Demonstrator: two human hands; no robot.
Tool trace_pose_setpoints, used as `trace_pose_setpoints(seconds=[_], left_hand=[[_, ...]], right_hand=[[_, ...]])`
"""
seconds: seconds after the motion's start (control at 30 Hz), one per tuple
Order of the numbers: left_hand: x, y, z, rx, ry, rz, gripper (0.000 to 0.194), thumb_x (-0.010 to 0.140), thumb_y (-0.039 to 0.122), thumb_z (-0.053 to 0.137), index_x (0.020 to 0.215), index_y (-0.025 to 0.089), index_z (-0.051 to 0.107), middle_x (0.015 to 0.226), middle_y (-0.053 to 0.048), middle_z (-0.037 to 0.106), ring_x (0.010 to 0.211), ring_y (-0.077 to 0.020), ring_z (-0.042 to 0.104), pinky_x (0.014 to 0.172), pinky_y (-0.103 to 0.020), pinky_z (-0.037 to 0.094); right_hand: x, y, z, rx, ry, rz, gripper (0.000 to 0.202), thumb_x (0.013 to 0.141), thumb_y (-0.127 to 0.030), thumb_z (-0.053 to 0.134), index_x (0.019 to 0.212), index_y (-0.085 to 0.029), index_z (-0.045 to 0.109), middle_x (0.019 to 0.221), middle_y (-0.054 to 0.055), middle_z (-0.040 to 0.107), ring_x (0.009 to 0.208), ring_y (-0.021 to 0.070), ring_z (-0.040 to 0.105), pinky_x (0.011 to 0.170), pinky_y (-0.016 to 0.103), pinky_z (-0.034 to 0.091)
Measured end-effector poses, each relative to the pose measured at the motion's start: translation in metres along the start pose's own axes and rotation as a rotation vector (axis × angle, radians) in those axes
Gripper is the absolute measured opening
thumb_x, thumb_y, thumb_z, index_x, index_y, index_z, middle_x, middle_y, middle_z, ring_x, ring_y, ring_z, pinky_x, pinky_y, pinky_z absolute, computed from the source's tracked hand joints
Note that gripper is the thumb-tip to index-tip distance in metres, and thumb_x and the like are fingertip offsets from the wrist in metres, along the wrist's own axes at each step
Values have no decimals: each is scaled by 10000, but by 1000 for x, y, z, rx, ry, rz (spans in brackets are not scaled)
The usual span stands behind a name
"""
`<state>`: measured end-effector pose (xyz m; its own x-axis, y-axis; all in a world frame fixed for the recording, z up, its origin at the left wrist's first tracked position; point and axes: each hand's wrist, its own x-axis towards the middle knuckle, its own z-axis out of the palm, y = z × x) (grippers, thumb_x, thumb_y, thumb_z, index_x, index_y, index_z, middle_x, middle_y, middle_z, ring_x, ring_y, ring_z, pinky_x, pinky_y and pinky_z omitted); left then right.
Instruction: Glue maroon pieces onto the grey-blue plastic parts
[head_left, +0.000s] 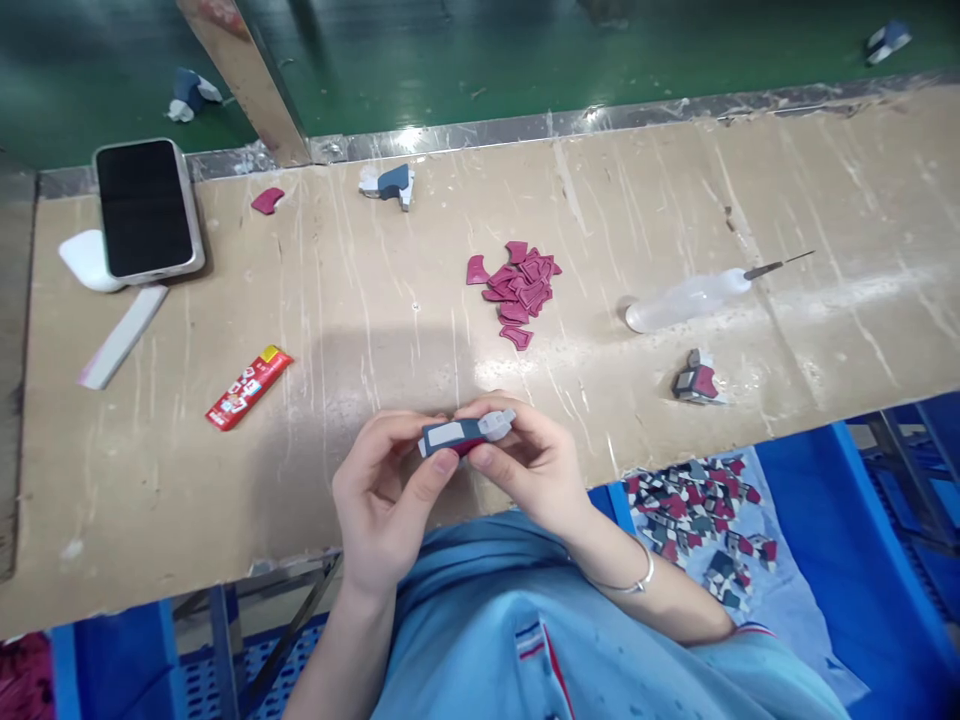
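Note:
Close to the bench's front edge, a small plastic part [454, 433] in dark blue, light grey and maroon is held level between both hands. My left hand [390, 480] pinches its left end between thumb and fingers. The grey right end is in the fingers of my right hand [536, 465]. Beyond the hands lies a heap of small maroon pieces [525, 285]. Right of it rests a clear squeeze bottle [686, 300] with a thin needle tip. A similar part with a maroon piece on it [699, 380] sits near the right front edge.
A phone [146, 210], a red packet [249, 388] and a white strip [124, 338] lie at left. A blue-grey part [390, 184] sits near the green belt [480, 60], which carries similar parts. Below right, a blue bin [832, 540] holds many assembled parts.

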<state>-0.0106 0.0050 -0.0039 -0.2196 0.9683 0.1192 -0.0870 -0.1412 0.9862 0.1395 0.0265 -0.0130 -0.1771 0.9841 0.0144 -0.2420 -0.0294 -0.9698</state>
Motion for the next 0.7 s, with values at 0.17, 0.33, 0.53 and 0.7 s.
trace_pose_setpoints(seconds=[0.17,0.33,0.53,0.7], left_hand=[[-1,2,3,-10,-51,-127,109,934,357,882,956,264,831,907,22,827,865,-93,790,796,-115,608],[4,15,-7,-40,-313,-429,338,913,492,877,792,204,750,732,10,761,686,-130,759,660,-181,633],[8,12,-23,-104,-562,-727,402,862,541,905,1100,221,859,866,-65,816,759,-238,803,697,-344,702],[3,8,-14,-103,-506,-739,427,822,561,932,1055,208,875,857,-85,826,755,-253,800,702,-352,687]], right_hand=[[1,-3,-2,-16,39,60,374,899,-600,867,1000,-244,809,936,58,779,868,212,769,799,361,664],[9,-20,-15,25,-150,239,378,844,-539,917,896,-200,760,762,7,705,647,145,660,586,272,550],[18,-37,-17,-88,-308,322,581,943,-719,734,707,-200,619,685,-30,553,583,103,519,515,247,425],[20,-37,-12,-119,-311,241,641,992,-786,612,707,-211,611,746,-9,562,626,124,561,533,268,473]])
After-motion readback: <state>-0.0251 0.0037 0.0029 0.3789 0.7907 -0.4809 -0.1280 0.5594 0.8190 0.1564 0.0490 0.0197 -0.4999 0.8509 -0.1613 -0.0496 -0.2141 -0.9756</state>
